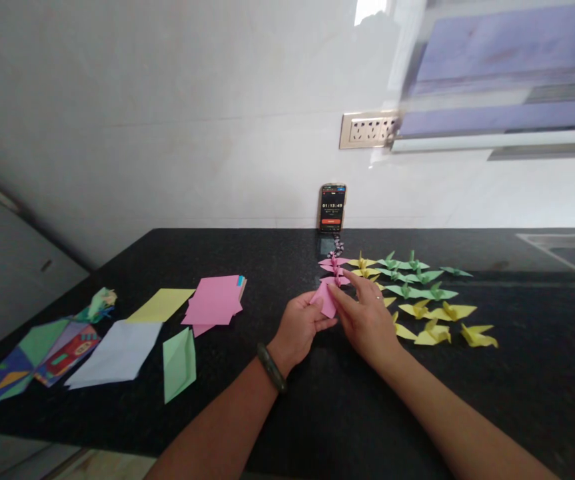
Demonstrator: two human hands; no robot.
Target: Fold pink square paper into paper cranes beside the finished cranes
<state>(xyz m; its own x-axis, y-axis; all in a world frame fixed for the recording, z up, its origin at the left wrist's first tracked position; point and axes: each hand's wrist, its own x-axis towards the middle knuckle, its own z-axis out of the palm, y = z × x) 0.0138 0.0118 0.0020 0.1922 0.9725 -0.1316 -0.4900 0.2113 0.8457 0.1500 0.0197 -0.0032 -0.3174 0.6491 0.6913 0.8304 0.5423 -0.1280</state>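
Pinch the pink paper (pixel 325 301) firmly between thumb and fingers of the left hand (pixel 297 325); the right hand (pixel 368 323) touches its right side — whether it grips cannot be told. Light, even pressure should keep creases crisp. The piece — small, folded, plain pink — is above the countertop (pixel 307 427), nearer its back edge.

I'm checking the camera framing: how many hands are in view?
2: the left hand holds the folded pink paper; the right hand is at its right side. Some fingers are partly hidden.
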